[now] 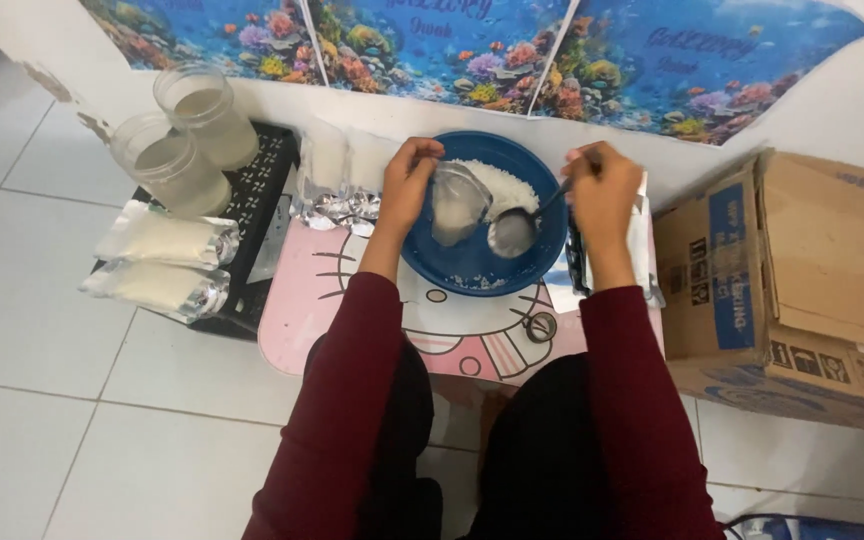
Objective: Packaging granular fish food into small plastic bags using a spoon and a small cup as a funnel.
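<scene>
1 bowl (472,262) — left hand (407,185) grips 1 pouch (455,203) | right hand (602,190) grips 1 spoon (514,232)

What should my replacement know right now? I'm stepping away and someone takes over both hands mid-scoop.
Left hand: holds a clear pouch open over the blue bowl.
Right hand: grips a metal spoon, its scoop beside the pouch mouth.
White granules lie heaped in the bowl.
Done: two filled pouches lie on the black crate.
Left: filling this pouch; granules remain.
</scene>
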